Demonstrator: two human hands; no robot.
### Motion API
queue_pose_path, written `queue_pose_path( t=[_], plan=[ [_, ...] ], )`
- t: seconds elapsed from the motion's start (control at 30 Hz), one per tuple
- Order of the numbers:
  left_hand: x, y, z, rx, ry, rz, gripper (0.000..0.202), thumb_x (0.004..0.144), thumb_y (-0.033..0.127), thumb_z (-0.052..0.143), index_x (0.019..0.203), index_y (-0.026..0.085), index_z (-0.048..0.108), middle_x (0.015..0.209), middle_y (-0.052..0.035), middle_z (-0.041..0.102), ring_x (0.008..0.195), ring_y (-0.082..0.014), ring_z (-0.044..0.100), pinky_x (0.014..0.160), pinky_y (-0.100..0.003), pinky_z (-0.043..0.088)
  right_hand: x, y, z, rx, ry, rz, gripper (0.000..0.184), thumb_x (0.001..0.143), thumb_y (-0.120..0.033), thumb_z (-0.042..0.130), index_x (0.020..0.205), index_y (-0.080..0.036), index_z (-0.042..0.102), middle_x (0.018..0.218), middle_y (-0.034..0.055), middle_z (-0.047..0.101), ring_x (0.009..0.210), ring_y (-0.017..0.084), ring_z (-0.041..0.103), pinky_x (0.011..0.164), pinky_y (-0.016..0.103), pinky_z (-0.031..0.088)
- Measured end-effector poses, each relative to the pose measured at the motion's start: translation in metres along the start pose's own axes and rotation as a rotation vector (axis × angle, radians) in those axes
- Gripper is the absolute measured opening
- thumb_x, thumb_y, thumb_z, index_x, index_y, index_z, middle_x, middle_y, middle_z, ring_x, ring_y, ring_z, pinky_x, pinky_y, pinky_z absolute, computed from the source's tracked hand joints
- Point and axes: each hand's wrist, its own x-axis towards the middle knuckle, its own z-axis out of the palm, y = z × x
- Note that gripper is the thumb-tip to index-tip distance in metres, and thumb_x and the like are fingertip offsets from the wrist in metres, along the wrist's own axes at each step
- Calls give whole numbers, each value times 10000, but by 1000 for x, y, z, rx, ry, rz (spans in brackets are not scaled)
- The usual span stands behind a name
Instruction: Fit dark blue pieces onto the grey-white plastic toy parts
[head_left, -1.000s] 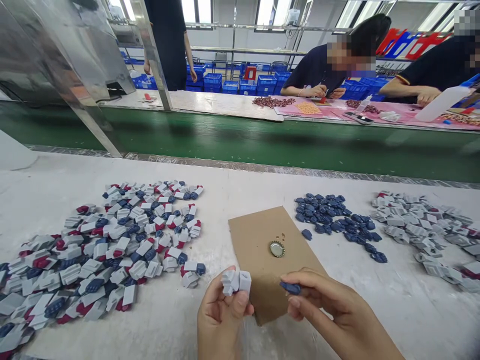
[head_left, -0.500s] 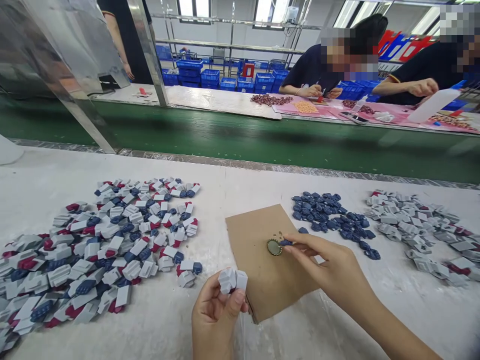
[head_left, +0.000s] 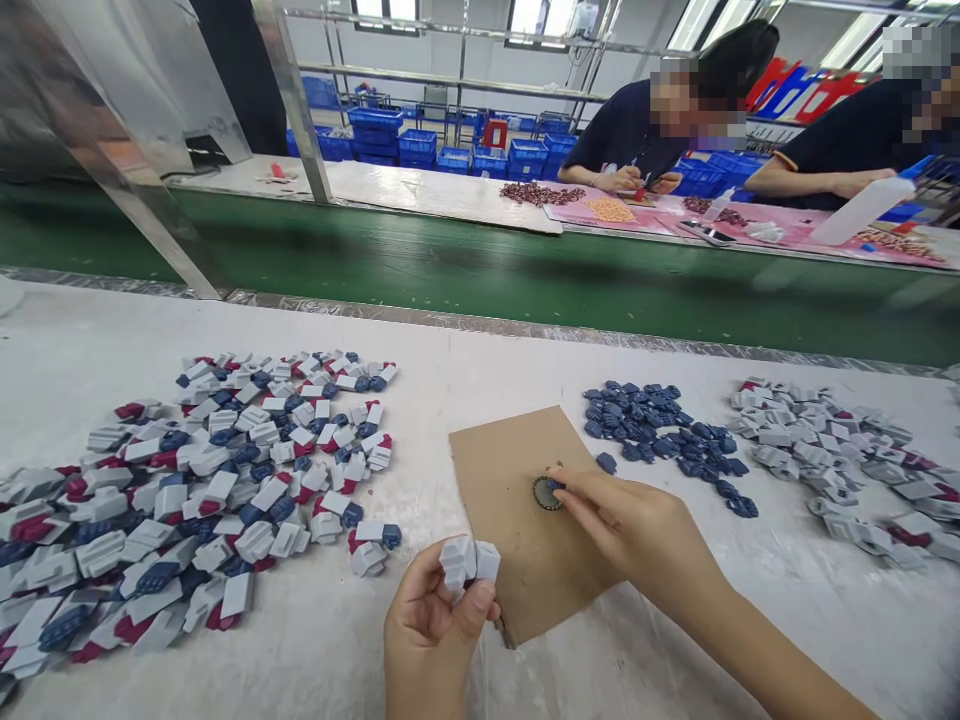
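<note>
Between the thumb and fingers of my left hand (head_left: 439, 625) is a light grey plastic piece (head_left: 466, 562) with angular faces and a bit of dark red beneath. My right hand (head_left: 637, 520) pinches a small dark blue plastic part (head_left: 556, 484) at the fingertips. That part is right at a bottle cap (head_left: 547, 494), which lies open side up with something dull inside. Whether the part touches the contents, I cannot tell. Beneath the cap is a brown cardboard sheet (head_left: 517, 570).
A large pile of grey, red and blue pieces (head_left: 247, 460) spreads at left. Loose blue parts (head_left: 637, 420) and grey pieces (head_left: 825, 440) lie at right. Beyond a green conveyor belt (head_left: 450, 270), a co-worker (head_left: 622, 140) and another person (head_left: 840, 150) work at a bench.
My right hand has moved slightly left, bringing the blue part from the cap's right edge over its upper right. My left hand keeps hold of the grey piece, nearly unmoved.
</note>
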Motion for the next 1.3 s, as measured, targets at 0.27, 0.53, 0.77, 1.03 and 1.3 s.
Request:
queue_pose_path(
  t=[0.27,0.53,0.77,1.03,1.3],
  plan=[
    [-3,2,2,-20,-11,-52,321,387,342,862,635,214,705,529,50,606,406,-46,516,418,-122,437,9,-23,-23,819,-165,619,294,744,-412,633,953,-206,650,798,38,653,506,115,542,508,260,472],
    [-4,1,3,-9,-27,-77,346,381,331,866,684,243,723,532,39,633,390,-49,528,418,-122,440,4,-27,-24,1047,-211,708,239,779,-428,620,885,-219,667,533,-39,510,496,73,442,457,178,347],
    [-5,1,3,-4,-22,-55,319,390,349,860,643,224,711,533,38,626,415,-56,521,413,-125,445,-4,-27,-24,1209,-302,730,289,734,-342,704,1006,-273,632,646,-46,588,574,65,535,576,179,428],
    [-10,6,5,11,-48,-79,340,388,359,860,678,240,727,512,33,614,403,-55,517,408,-126,440,-5,-38,-32,975,-203,521,183,810,-293,604,987,-295,647,614,-32,597,571,99,556,531,195,473],
    [-20,6,4,58,-101,99,298,427,322,853,694,273,730,641,38,657,467,-41,532,464,-106,445,-6,-52,-55,576,-42,44,281,830,-156,566,1048,-332,583,998,-23,627,773,99,615,628,162,509]
  ],
)
